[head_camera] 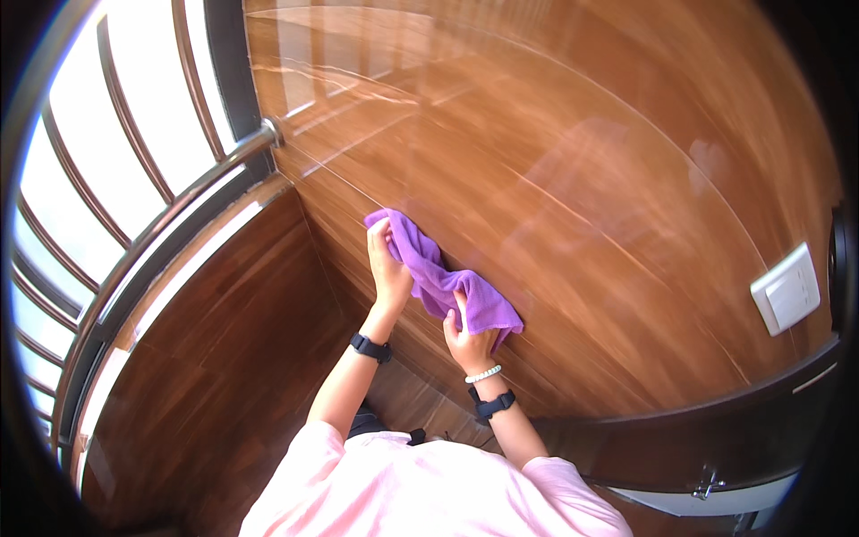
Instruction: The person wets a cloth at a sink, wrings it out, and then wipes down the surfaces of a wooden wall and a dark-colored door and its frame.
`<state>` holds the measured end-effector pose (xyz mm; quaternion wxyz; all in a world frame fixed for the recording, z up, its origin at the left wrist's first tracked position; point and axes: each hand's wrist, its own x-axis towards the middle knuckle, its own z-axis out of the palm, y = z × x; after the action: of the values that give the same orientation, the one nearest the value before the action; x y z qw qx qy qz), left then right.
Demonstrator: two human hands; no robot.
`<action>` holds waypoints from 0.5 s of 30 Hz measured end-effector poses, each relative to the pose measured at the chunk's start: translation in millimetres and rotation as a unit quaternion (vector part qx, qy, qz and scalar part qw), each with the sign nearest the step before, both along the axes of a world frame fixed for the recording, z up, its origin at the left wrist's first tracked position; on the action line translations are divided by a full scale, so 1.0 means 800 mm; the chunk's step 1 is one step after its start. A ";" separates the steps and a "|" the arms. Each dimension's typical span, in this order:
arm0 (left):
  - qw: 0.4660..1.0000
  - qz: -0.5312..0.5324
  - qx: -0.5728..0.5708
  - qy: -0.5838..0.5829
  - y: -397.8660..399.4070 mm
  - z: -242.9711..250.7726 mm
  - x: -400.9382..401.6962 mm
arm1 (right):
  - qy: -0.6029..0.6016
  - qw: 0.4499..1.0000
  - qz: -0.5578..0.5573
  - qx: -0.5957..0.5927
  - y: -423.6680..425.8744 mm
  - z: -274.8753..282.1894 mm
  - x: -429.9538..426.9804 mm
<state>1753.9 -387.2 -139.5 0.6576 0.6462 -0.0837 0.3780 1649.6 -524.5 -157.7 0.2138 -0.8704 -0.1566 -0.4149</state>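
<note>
A purple cloth (436, 272), bunched along its length, lies against the glossy wood-grain wall (537, 221) between my two hands. My left hand (389, 265) grips its upper left end, fingers curled into the fabric. Lower and to the right, my right hand (473, 335) holds the other end, with the thumb and a finger showing and a flap of cloth draped over the rest. Dark straps circle both wrists, and a pale beaded bracelet sits on the right one.
At left, a window with metal bars (124, 127) and a round handrail (178, 208) meets the wall. Below it stands a dark wood-grain panel (221, 342). A white wall switch (786, 290) is at right, above a dark door edge with a metal latch (706, 483).
</note>
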 end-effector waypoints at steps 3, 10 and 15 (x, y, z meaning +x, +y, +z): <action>0.998 -0.047 0.032 0.018 0.051 0.003 0.039 | -0.024 0.998 -0.040 0.034 0.054 0.007 0.047; 0.985 -0.079 0.017 0.155 0.177 -0.032 0.133 | 0.045 0.997 -0.011 0.062 0.178 -0.008 0.138; 0.980 -0.102 -0.052 0.164 0.241 -0.093 0.200 | 0.165 0.985 0.039 -0.014 0.218 -0.042 0.187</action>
<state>1913.8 -194.3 -214.2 0.7304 0.6523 -0.0197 0.2016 1798.8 -349.8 -191.4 0.2409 -0.9229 -0.1587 -0.2549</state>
